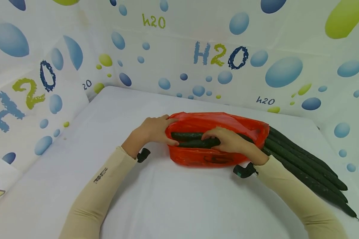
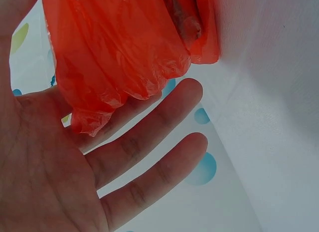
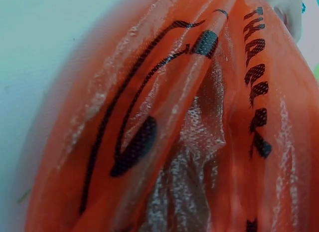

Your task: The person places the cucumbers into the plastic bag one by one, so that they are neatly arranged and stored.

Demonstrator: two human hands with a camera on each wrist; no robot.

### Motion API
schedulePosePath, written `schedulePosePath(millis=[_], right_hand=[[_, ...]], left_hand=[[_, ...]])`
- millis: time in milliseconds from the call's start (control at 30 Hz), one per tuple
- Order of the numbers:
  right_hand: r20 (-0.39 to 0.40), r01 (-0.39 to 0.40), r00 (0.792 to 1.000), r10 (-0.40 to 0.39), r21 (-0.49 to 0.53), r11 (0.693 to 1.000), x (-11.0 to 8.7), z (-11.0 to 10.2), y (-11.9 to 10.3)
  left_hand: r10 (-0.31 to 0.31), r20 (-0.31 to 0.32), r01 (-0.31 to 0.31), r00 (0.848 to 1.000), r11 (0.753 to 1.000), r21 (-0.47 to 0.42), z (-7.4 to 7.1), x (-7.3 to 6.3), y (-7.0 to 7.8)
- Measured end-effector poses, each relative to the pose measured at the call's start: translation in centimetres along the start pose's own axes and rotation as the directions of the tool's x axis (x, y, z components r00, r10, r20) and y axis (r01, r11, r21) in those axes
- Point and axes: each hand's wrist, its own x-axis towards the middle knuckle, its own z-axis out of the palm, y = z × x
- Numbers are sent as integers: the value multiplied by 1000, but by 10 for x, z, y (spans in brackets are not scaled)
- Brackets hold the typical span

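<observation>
Bubble-printed fabric point(image 1: 179, 63) backs our white surface point(image 1: 179, 199), where a red bag point(image 1: 185, 158) contains two cucumbers point(image 1: 192, 144), lengthwise nine-to-three. Our right hand point(image 1: 231, 142), nearer, curls over them from three o'clock; our left hand point(image 1: 154, 130), spread wide, touches the bag's nine-o'clock end.

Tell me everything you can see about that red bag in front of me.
The red bag looks like thin, shiny, crinkled plastic, slightly see-through, with black lettering and curved lines printed on it. It lies lengthwise on the white table, its opening facing up and showing cucumbers inside. Your left hand spreads around its left end, thumb and fingers on opposite sides; your right hand reaches into the opening. More cucumbers extend from beside its right end; whether they touch it is unclear.
</observation>
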Motion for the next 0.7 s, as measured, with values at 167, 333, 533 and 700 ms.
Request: schedulePosePath(millis=[167,333,533,700], right_hand=[[-13,0,1000,0,23,1000,-2,4,2],[-25,-11,1000,11,-2,1000,-3,4,4],[-39,-4,999,5,17,1000,-5,4,8],[-77,-37,996,41,45,998,-8,1,10]], left_hand=[[-2,9,2,1000,1000,14,0,1,1],[-1,9,1,1000,1000,24,-2,4,2],[-2,18,1,1000,1000,17,-1,4,1],[7,14,-7,1000,1000,12,0,6,2]])
